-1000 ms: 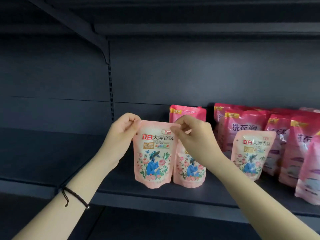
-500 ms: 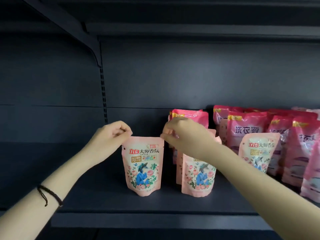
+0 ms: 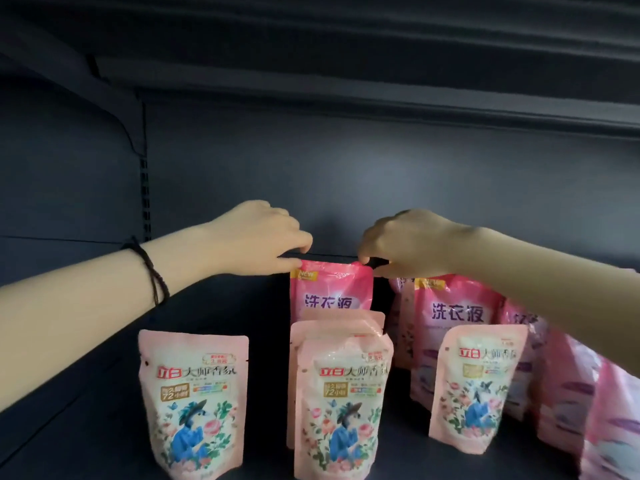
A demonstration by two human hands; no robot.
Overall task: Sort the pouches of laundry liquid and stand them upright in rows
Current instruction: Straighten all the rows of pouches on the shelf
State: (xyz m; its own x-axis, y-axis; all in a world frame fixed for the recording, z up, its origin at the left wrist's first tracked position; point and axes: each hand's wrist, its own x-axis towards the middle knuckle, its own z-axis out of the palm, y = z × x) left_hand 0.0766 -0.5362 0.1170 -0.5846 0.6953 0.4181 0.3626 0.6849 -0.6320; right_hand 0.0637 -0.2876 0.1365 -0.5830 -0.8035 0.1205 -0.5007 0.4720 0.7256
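Observation:
A deep pink laundry pouch [image 3: 330, 289] stands upright at the back of the dark shelf. My left hand [image 3: 258, 237] pinches its top left corner and my right hand [image 3: 405, 242] pinches its top right corner. In front of it two pale pink floral pouches [image 3: 343, 403] stand one behind the other. Another pale floral pouch [image 3: 194, 400] stands alone at the front left, free of both hands. A further floral pouch [image 3: 476, 389] leans at the right front.
More deep pink pouches [image 3: 457, 306] crowd the right side of the shelf [image 3: 86, 427], partly hidden by my right forearm. A slotted upright [image 3: 144, 199] and bracket stand at the back left. Another shelf runs overhead.
Both hands let go of the pale floral pouch, now standing at the front left. They reached to the back and took the top corners of the deep pink pouch. The camera moved closer.

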